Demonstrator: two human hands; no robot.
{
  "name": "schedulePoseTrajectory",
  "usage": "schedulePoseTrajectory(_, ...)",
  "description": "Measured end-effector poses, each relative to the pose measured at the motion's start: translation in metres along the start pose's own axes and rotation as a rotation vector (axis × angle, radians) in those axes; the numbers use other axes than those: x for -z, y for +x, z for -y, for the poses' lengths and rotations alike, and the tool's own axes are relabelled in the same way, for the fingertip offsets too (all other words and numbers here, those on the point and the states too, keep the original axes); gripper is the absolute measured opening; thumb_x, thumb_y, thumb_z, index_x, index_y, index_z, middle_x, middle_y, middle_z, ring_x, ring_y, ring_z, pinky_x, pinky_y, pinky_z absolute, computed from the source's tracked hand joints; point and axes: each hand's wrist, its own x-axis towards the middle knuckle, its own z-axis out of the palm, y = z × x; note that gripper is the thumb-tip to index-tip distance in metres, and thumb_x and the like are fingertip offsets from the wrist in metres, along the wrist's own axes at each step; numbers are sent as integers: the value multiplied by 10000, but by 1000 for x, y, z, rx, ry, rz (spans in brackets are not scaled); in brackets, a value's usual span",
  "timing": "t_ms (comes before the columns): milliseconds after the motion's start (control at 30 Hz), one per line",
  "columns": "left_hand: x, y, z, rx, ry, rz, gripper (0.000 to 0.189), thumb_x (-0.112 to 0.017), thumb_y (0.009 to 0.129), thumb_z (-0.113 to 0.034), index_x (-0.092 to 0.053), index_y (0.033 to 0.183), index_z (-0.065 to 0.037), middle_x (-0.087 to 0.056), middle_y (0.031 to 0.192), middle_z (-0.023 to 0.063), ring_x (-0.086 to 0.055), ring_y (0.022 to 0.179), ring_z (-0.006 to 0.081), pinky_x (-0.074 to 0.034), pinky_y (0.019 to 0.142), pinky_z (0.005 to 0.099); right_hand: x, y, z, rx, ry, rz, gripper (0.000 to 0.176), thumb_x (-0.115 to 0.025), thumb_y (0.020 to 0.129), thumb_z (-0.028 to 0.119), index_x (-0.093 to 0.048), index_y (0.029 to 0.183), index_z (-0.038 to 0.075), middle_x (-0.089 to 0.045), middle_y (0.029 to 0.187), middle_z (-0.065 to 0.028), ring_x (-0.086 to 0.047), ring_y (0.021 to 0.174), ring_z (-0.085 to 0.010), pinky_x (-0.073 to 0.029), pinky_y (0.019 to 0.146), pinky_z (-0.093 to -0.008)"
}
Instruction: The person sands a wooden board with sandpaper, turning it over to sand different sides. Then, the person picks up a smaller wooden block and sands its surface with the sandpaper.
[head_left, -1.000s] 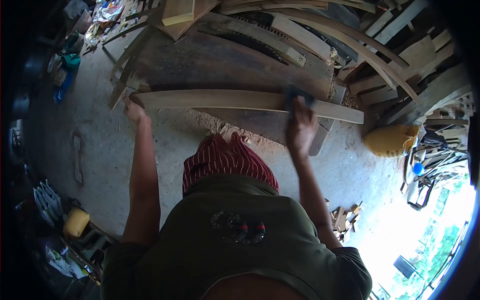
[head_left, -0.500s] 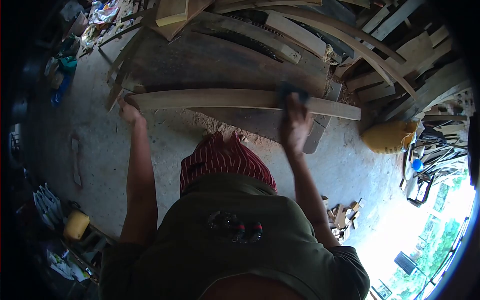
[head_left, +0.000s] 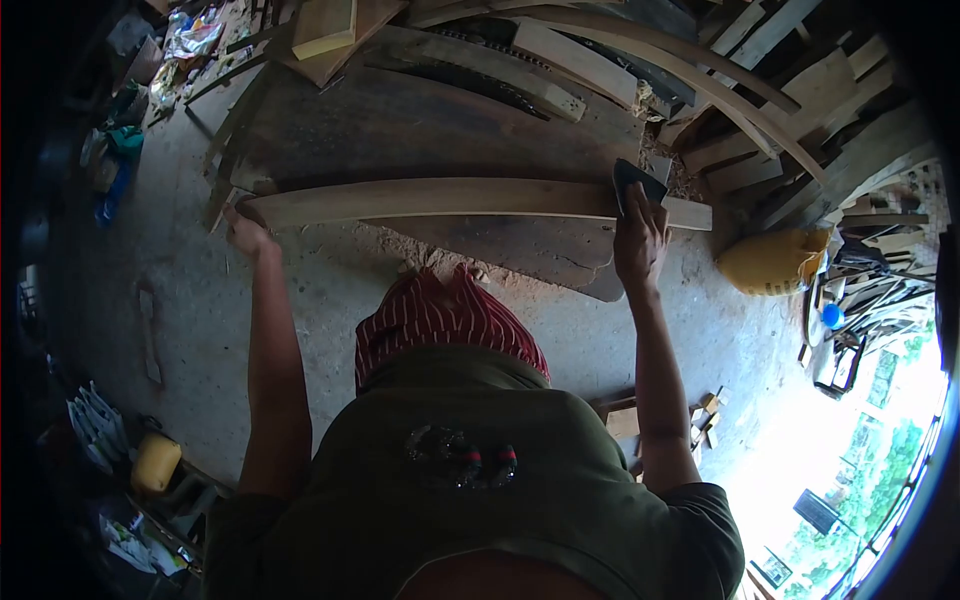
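A long, slightly curved wooden plank (head_left: 430, 199) lies crosswise in front of me over the dark worktop (head_left: 400, 130). At its left end, my left hand (head_left: 247, 232) is closed round the wood. Toward the right end, my right hand (head_left: 643, 232) presses a dark sheet of sandpaper (head_left: 636, 181) onto the plank, fingers lying over it. Part of the sheet is hidden beneath those fingers. Pale wood shavings (head_left: 415, 247) are scattered just below the plank, near my striped red garment.
Curved timber pieces (head_left: 690, 75) are piled behind the worktop and to the right. A yellow sack (head_left: 770, 262) sits on the floor at right. Small wood offcuts (head_left: 708, 412) lie lower right. A yellow container (head_left: 155, 462) stands lower left.
My right hand has slid the sandpaper to the right along the plank, toward its end. My left hand stays on the left end. The whole view has shifted slightly.
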Motion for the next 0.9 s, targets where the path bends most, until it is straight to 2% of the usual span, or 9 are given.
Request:
schedulePoseTrajectory(100, 3, 9, 5, -26, 2, -5, 581, -429, 1004, -473, -707, 987, 37, -667, 1065, 154, -644, 943, 286, -500, 845, 418, -12, 10, -63, 36, 8, 15, 377, -576, 902, 158, -584, 1279, 169, -642, 1239, -62, -598, 1106, -303, -488, 902, -468)
schedulePoseTrajectory(167, 4, 11, 7, -45, -59, 28, 430, -500, 977, -364, -651, 1099, 19, -658, 1074, 130, -657, 951, 278, -523, 831, 439, -4, 27, -107, -261, -81, 123, 217, -531, 953, 256, -621, 1138, 188, -668, 1058, -102, -638, 1040, -339, -548, 809, -523)
schedulePoseTrajectory(233, 4, 15, 11, -80, -44, 33, 411, -505, 971, -350, -656, 1088, 13, -663, 1058, 126, -659, 933, 272, -527, 807, 433, -7, 41, -164, -279, -181, 233, 396, -390, 1015, 439, -616, 1261, 226, -660, 1171, -178, -576, 1119, -445, -489, 914, -536)
schedulePoseTrajectory(333, 5, 18, 12, -115, -46, 34, 388, -511, 963, -332, -663, 1065, 9, -670, 1031, 120, -660, 909, 261, -529, 771, 421, 20, 72, -147, -406, -266, 496, 406, -400, 991, 475, -642, 1229, 252, -648, 1222, -131, -597, 1110, -399, -472, 953, -531)
schedulePoseTrajectory(433, 3, 20, 15, -105, -57, 38, 386, -510, 959, -329, -671, 1048, 11, -674, 1011, 116, -659, 904, 254, -528, 760, 412, -8, 85, -173, -167, -13, 592, 430, -388, 990, 496, -642, 1227, 242, -653, 1210, -124, -595, 1127, -384, -462, 961, -497)
schedulePoseTrajectory(600, 3, 19, 14, -109, -73, 34, 411, -498, 965, -342, -675, 1046, 20, -679, 998, 118, -658, 915, 261, -522, 786, 418, 24, 94, -172, -282, 22, 600, 496, -415, 976, 511, -663, 1170, 127, -646, 1185, -197, -590, 1137, -389, -461, 946, -496)
schedulePoseTrajectory(667, 4, 20, 16, -116, 7, 0, 604, -448, 984, -488, -731, 919, 41, -692, 958, 150, -658, 877, 278, -507, 810, 402, 25, 90, -153, -387, -309, 575, 485, -473, 958, 494, -641, 1173, 93, -651, 1150, -218, -584, 1118, -434, -461, 938, -510)
schedulePoseTrajectory(800, 2, 25, 16, -96, 76, -48, 480, -471, 990, -369, -659, 1099, 59, -678, 1049, 131, -654, 955, 287, -504, 865, 430, 1, 78, -129, 23, 25, 480, 462, -531, 937, 470, -642, 1151, 75, -645, 1108, -256, -568, 1084, -482, -455, 913, -560)
schedulePoseTrajectory(900, 4, 36, 25, -182, -19, -8, 661, -479, 961, -550, -715, 1003, 66, -693, 1021, 187, -655, 901, 328, -511, 821, 438, 30, 95, -128, -41, 83, 646, 477, -536, 947, 420, -596, 1212, 28, -612, 1155, -286, -564, 1109, -458, -448, 920, -529)
